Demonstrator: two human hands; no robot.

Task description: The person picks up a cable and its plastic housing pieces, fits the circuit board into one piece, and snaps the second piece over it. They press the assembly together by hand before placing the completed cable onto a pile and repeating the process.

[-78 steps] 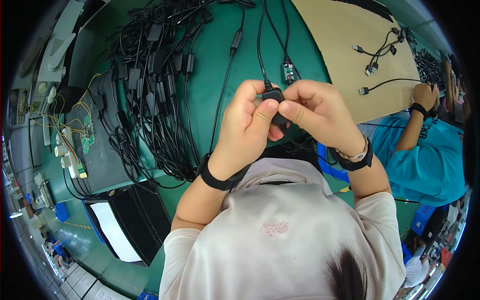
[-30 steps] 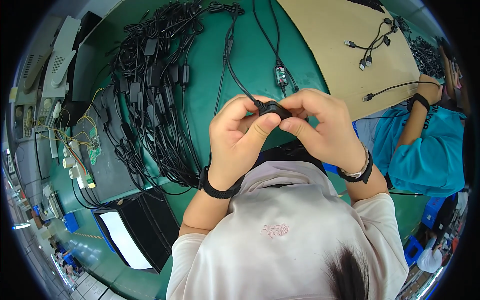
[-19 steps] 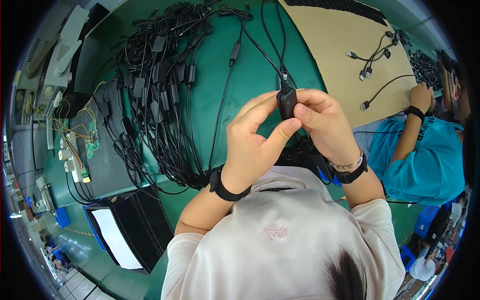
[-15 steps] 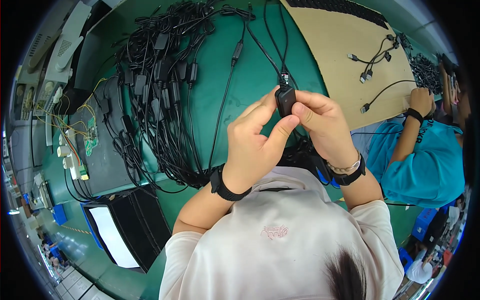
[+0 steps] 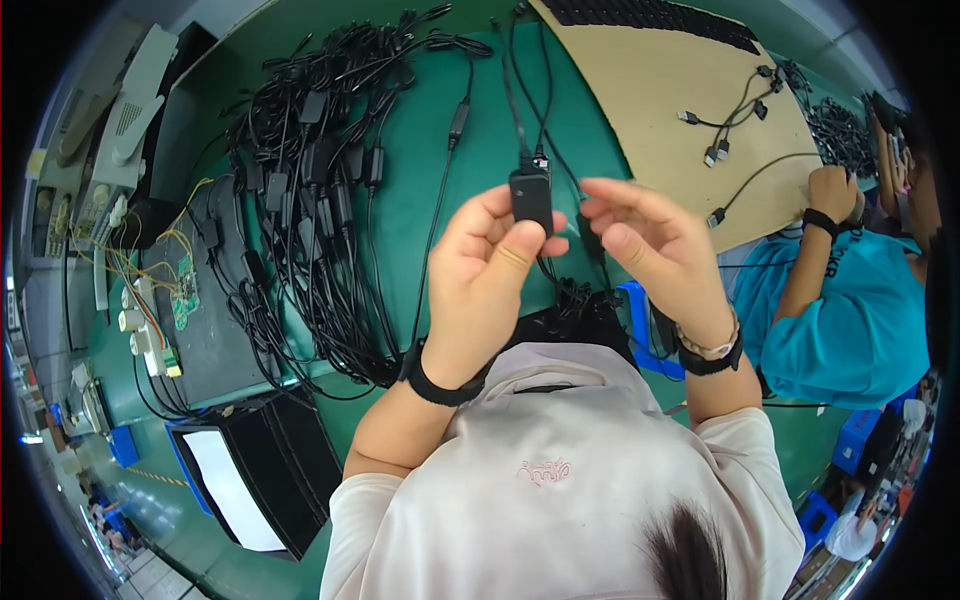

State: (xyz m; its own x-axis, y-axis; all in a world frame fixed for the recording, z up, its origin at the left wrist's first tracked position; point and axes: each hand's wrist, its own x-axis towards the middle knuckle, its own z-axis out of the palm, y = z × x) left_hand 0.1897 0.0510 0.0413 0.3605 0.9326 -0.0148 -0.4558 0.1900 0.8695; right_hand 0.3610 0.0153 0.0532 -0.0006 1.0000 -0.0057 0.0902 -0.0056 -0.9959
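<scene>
My left hand (image 5: 478,290) is raised over the green table (image 5: 410,220) and pinches a small black box-shaped module (image 5: 531,199) between thumb and fingers. A black cable (image 5: 512,90) runs from the module away across the table. My right hand (image 5: 655,250) hovers just to the right of the module with its fingers spread, holding nothing. Both wrists wear black bands.
A large pile of black cables with inline modules (image 5: 310,200) covers the table's left half. A tan mat (image 5: 660,90) with a few short cables lies at the upper right. A person in a blue shirt (image 5: 850,310) works at the right. A circuit board with coloured wires (image 5: 160,310) and a black box (image 5: 250,480) sit at the left.
My right hand has let go of the module and opened to the right. My left hand now holds the module alone, lifted higher.
</scene>
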